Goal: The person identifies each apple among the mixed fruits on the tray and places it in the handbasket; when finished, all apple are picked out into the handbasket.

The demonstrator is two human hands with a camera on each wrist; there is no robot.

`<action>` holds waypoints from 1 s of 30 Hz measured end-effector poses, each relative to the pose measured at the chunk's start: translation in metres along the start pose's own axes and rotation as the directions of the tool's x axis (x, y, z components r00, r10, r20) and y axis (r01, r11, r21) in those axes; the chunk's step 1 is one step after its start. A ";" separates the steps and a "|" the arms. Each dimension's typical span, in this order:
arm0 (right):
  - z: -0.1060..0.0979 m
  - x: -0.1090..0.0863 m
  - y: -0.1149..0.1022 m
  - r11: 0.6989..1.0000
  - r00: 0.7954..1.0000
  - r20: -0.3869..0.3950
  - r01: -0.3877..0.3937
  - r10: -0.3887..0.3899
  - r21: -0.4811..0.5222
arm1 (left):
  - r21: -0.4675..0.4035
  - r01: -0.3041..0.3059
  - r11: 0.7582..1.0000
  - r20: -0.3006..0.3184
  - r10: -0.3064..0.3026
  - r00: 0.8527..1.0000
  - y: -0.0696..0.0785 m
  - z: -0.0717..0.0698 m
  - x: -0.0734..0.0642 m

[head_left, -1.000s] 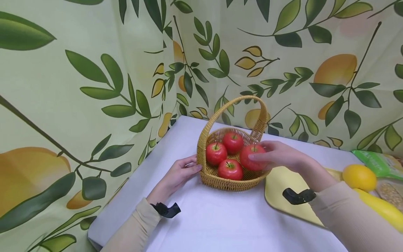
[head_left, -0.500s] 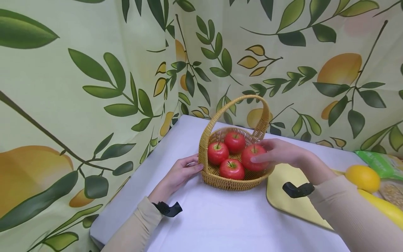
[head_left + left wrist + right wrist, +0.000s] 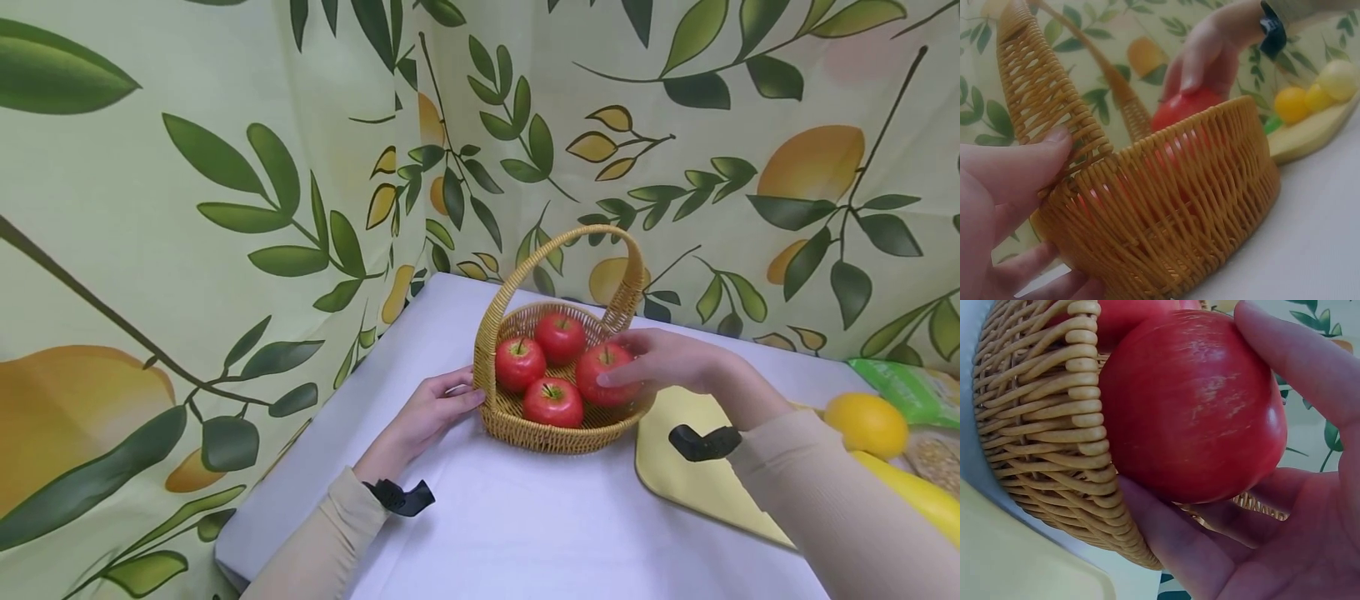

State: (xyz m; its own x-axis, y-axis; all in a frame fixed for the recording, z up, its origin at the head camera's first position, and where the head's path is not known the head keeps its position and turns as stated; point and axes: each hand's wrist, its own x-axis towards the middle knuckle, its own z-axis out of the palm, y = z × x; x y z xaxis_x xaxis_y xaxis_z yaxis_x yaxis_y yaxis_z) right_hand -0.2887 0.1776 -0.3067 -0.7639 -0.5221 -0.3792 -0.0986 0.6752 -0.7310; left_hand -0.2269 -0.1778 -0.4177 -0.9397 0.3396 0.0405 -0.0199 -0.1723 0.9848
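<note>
A wicker basket point(image 3: 551, 440) with a tall arched handle stands on the white-covered table. My left hand point(image 3: 427, 417) holds its left side; in the left wrist view the thumb point(image 3: 1054, 140) lies on the foot of the handle, the other fingers lower against the outer wall. With my right hand point(image 3: 675, 362) I grip a red apple point(image 3: 1194, 406) at the basket's right rim, thumb on one side and fingers on the other. Three more red apples sit inside: one at the left point(image 3: 519, 364), one at the back point(image 3: 560, 337), one in front point(image 3: 552, 403).
Right of the basket lies a pale yellow board point(image 3: 690, 467), partly under my right forearm. Beyond it are an orange point(image 3: 866, 425), a long yellow item point(image 3: 911, 492) and a green packet point(image 3: 903, 387). A leaf-patterned cloth point(image 3: 450, 208) hangs behind the table.
The head view has shifted slightly, so the scene sits a little further right. My left hand stays on the basket, and my right hand keeps its grip on the apple.
</note>
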 end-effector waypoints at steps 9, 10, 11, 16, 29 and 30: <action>-0.002 0.006 -0.002 0.999 1.000 0.000 -0.026 0.026 -0.028 | 0.006 -0.001 1.000 -0.001 0.001 1.000 -0.002 0.000 0.001; -0.002 0.007 -0.002 0.999 1.000 -0.002 -0.030 0.030 -0.036 | 0.005 -0.002 1.000 0.001 0.002 1.000 -0.002 0.000 0.001; -0.002 0.008 -0.002 0.998 0.999 -0.003 -0.034 0.034 -0.046 | 0.002 -0.004 1.000 0.003 0.004 1.000 -0.002 0.000 0.001; -0.002 0.012 -0.005 0.998 0.999 0.018 -0.045 0.046 -0.032 | -0.010 -0.009 1.000 0.003 0.009 1.000 -0.002 -0.001 0.000; 0.003 0.020 -0.008 0.997 0.995 0.069 -0.062 0.065 -0.033 | 0.006 -0.009 1.000 0.000 0.009 1.000 -0.003 -0.002 0.002; 0.003 0.021 -0.008 0.998 0.996 0.073 -0.058 0.060 -0.035 | 0.006 -0.009 1.000 -0.002 0.009 1.000 -0.003 -0.002 0.003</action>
State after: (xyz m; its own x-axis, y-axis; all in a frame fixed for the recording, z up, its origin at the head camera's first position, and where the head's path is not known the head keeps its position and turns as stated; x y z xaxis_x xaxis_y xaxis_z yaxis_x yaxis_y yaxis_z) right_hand -0.3017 0.1596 -0.3106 -0.7198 -0.5174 -0.4628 -0.0770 0.7222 -0.6874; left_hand -0.2299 -0.1780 -0.4206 -0.9405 0.3363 0.0488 -0.0094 -0.1694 0.9855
